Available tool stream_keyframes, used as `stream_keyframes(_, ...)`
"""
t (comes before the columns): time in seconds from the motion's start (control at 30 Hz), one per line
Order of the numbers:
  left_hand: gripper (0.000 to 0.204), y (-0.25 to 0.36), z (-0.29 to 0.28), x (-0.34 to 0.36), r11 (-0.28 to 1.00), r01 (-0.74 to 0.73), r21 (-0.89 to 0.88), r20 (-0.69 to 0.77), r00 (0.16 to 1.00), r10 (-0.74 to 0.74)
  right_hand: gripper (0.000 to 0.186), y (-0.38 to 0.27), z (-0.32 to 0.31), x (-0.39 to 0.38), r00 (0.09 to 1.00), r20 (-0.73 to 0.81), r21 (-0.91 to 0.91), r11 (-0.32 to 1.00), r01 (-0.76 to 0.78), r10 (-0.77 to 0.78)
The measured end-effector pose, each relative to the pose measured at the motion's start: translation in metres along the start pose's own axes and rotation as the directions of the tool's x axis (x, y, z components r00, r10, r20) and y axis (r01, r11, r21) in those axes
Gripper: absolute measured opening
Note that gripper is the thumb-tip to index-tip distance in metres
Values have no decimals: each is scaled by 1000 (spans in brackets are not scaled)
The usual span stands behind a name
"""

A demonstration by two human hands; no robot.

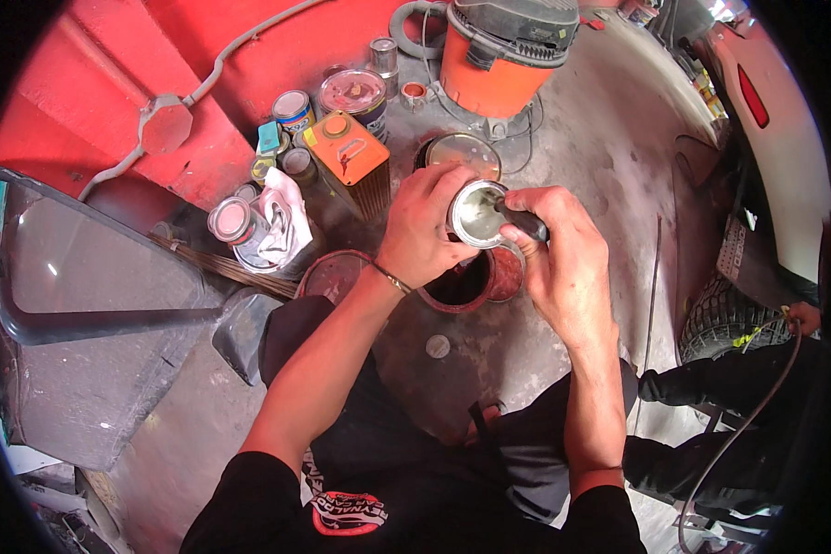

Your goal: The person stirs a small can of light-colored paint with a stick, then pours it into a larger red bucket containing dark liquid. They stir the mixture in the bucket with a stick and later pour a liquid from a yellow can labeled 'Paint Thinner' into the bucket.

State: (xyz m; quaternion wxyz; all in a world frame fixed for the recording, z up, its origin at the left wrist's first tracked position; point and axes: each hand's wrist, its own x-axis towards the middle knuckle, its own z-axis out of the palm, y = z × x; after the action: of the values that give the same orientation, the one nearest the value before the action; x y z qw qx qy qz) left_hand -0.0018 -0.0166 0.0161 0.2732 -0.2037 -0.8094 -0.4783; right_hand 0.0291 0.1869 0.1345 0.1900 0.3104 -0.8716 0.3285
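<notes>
My left hand (414, 231) is wrapped round a small metal can (476, 220), its open mouth tilted toward me. Pale, whitish material coats the inside of the can. In my right hand (565, 263) is a tool with a black handle (528, 224), pinched between thumb and fingers. The tool's far end reaches into the can, and its kind is hidden there. Under both hands stands an open pail (457, 307) with a dark inside, partly covered by my left hand and the can.
Paint cans (353, 92), an orange-topped square tin (349, 148) and a can with a white rag (284, 222) stand by the red wall. Beyond is an orange shop vacuum (489, 74). A car panel (111, 323) lies left; at right, another person's hand (805, 319) holds a hose.
</notes>
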Motion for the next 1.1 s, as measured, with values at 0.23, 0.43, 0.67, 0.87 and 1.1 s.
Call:
stream_keyframes(0.23, 85, -9, 2, 2, 999, 22, 39, 22, 1000, -23, 34, -6, 0, -10, 984, 90, 20, 988, -154, 152)
stream_keyframes(0.43, 84, -16, 3, 5, 991, 67, 114, 33, 997, -71, 33, -17, -12, -8, 997, -28, 40, 996, -78, 79)
stream_keyframes(0.67, 90, -2, 4, 5, 992, 50, 117, 16, 998, -53, 34, -14, -4, -6, 996, -78, -24, 999, -40, 38)
stream_keyframes(0.87, 95, -4, 9, 0, 992, 51, 113, 26, 998, -54, 31, 20, 22, -15, 981, -93, 98, 982, -159, 168)
stream_keyframes(1.1, 92, -14, 6, 0, 989, 106, 105, -5, 994, -106, 32, 1, 17, -15, 982, 9, 105, 977, -186, 186)
